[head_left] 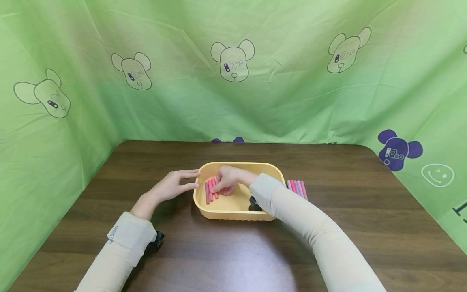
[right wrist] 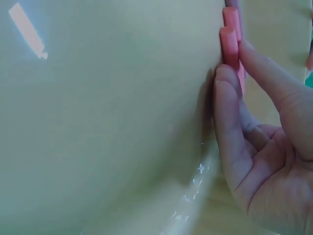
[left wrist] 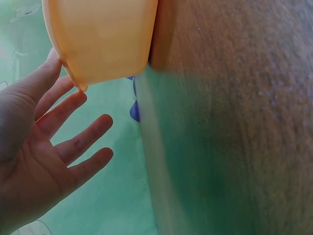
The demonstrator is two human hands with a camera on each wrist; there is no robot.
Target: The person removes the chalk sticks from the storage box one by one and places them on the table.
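A yellow plastic tub [head_left: 233, 215] stands on the table. Inside it, toward the left end, several pink and mauve sticks [head_left: 207, 192] lie roughly side by side. My right hand [head_left: 228, 177] reaches into the tub over them. Its thumb and fingertips pinch a pink stick [right wrist: 229, 46], seen in the right wrist view; the hand hides part of the row in the head view. My left hand [head_left: 170, 185] is at the tub's left end, fingers spread and mostly straight. In the left wrist view, the thumb and nearest fingertips of that left hand [left wrist: 44, 142] touch the tub's rim [left wrist: 68, 71].
To the right of the tub, several purple, pink and red sticks [head_left: 298, 188] lie in a row on the brown wooden table [head_left: 175, 255]. A green printed cloth [head_left: 182, 109] hangs behind and beside the table. Black cameras [head_left: 158, 239] sit at both wrists.
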